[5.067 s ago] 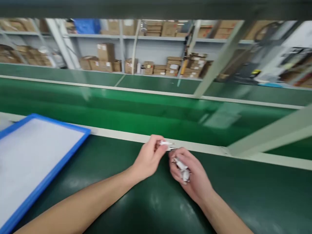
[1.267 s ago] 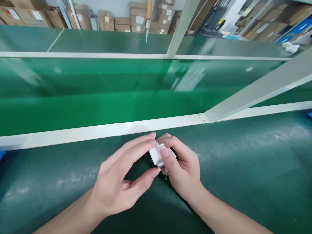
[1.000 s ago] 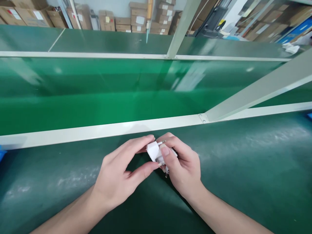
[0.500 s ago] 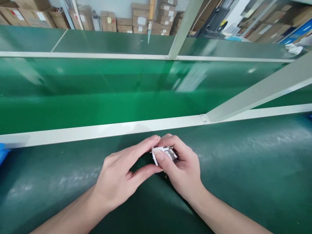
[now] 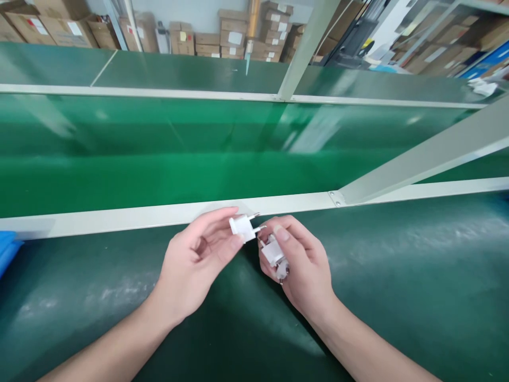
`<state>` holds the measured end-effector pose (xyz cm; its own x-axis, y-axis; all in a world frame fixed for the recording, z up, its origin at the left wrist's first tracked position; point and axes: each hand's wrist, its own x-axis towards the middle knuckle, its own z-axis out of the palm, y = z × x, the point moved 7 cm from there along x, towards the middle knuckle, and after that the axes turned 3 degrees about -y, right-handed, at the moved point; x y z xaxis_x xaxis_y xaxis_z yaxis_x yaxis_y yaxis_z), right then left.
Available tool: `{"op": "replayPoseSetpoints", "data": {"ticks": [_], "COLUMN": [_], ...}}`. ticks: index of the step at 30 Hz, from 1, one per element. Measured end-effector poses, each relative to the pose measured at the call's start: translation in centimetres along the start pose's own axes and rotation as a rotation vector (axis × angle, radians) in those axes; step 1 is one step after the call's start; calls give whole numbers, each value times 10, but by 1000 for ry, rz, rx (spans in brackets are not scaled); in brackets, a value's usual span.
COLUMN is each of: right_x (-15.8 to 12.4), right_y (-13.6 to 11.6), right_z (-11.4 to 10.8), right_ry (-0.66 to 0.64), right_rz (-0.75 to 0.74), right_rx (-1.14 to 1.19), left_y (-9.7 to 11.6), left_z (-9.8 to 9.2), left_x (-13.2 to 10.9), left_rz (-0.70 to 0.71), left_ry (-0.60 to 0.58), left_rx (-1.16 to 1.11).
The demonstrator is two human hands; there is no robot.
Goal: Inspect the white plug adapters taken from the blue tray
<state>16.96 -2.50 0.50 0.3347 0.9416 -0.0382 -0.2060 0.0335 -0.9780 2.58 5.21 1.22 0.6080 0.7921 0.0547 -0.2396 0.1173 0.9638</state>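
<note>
Between the thumb and fingers of my left hand [image 5: 199, 254] is a white two-pin plug adapter [image 5: 242, 228], its metal pins pointing right. Close beside it, my right hand [image 5: 304, 260] is closed around more small white plugs [image 5: 273, 253] with metal pins; how many lie in the palm is partly hidden by the fingers. The pins of the left plug reach close to the right fingertips; I cannot tell whether they touch. Both hands are held above the dark green work surface [image 5: 222, 339].
A pale metal rail [image 5: 119, 223] runs along the far edge of the work surface, with a slanted post [image 5: 417, 154] at right. Beyond it lies a bright green belt [image 5: 159, 180]. Something blue [image 5: 8, 249] sits at the left edge. Cardboard boxes [image 5: 230, 32] stand at the back.
My left hand has drawn away to the left with one plug in it. The right hand has turned slightly and keeps the other plugs.
</note>
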Motion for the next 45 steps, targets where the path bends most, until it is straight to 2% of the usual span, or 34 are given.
{"op": "replayPoseSetpoints", "data": {"ticks": [4, 14, 18, 28, 35, 39, 45], "right_x": [6, 12, 13, 9, 9, 10, 10], "right_y": [-3, 3, 4, 8, 6, 5, 7], "right_z": [1, 6, 7, 8, 10, 8, 5], "right_ry": [33, 19, -12, -37, -102, -112, -110], "right_rz": [28, 203, 212, 193, 220, 224, 222], "right_rx": [179, 502, 538, 619, 682, 700, 728], "left_y": [-9, -1, 1, -17, -18, -18, -19], "left_z": [-6, -1, -1, -10, -10, -9, -9], "left_x": [5, 5, 5, 2, 5, 5, 2], "left_rz": [-54, 49, 52, -153, -202, -198, -171], "left_ry": [1, -15, -15, 24, 66, 47, -43], "left_rx": [-115, -118, -118, -245, -315, -311, -221]}}
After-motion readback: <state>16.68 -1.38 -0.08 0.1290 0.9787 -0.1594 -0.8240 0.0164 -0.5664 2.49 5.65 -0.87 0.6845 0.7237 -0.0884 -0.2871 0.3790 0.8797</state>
